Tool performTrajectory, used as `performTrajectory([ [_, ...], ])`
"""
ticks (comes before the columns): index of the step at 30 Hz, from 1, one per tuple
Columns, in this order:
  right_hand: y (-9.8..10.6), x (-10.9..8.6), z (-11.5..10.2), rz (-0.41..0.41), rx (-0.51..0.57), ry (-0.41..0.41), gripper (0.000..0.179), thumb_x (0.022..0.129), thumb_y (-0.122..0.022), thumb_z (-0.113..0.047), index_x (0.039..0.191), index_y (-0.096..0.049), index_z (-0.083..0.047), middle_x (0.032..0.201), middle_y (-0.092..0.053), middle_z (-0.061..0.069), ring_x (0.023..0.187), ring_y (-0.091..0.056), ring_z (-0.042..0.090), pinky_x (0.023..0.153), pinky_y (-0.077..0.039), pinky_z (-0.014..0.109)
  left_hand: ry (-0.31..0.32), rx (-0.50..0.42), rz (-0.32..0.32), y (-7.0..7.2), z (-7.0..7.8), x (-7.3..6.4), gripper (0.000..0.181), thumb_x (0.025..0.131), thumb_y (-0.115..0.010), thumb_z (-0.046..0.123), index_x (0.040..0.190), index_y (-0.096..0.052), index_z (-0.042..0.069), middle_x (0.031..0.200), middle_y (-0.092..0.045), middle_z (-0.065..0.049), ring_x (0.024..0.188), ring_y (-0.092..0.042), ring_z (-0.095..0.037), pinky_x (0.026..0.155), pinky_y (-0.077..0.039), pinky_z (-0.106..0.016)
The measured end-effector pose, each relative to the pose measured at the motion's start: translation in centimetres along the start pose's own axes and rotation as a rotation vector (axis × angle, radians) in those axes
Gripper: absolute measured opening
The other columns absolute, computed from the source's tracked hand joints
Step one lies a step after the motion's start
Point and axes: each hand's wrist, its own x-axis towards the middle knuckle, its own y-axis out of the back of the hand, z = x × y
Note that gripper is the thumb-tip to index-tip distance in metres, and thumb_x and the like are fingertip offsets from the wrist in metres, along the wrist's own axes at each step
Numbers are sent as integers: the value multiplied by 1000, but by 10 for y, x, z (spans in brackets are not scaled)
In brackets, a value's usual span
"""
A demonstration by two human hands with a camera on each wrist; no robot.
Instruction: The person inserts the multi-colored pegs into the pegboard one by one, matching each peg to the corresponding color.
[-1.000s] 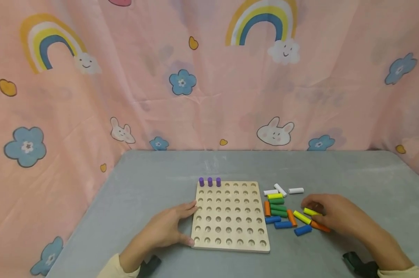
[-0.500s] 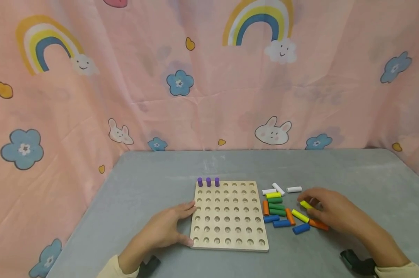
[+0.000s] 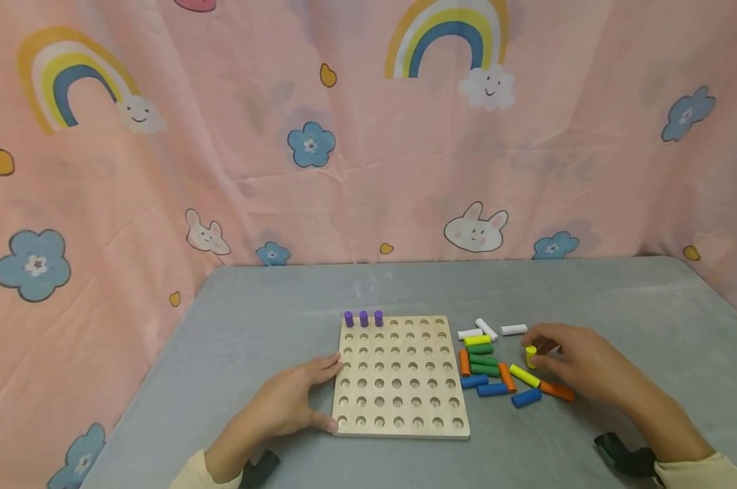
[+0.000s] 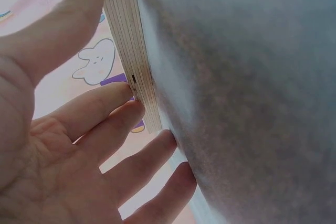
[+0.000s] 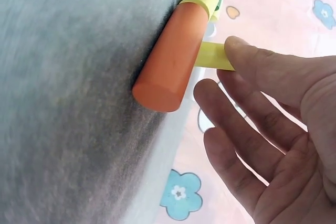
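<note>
Wooden board (image 3: 388, 392) lies on the grey table (image 3: 282, 299); our left hand (image 3: 285, 401), fingers apart, touches its left side. To the right, our right hand (image 3: 579, 367) pinches a yellow peg (image 3: 530, 357) upright. Farther off, three purple pegs (image 3: 364, 319) stand in the board's back row.

Plain pale cream sleeves (image 3: 202, 473), bare hands (image 3: 285, 397), black rounded wrist-worn devices (image 3: 625, 458)
</note>
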Motion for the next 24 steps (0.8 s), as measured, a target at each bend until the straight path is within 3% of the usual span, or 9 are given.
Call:
performTrajectory([
  [15, -5, -1, 5, -11, 7, -36, 28, 86, -77, -26, 112, -70, -17, 99, -72, -1, 90, -65, 20, 76, -58, 47, 2, 8, -7, 0, -2, 1, 93, 63, -92, 37, 145, -52, 17, 157, -44, 0, 145, -41, -32, 115, -37, -59],
  [24, 3, 1, 0, 25, -33, 5, 28, 87, -76, -29, 112, -70, -17, 97, -73, -2, 89, -65, 19, 76, -57, 47, 5, -14, -1, -1, -2, 2, 93, 62, -91, 40, 144, -54, 15, 152, -50, -7, 143, -43, -34, 115, -37, -58],
])
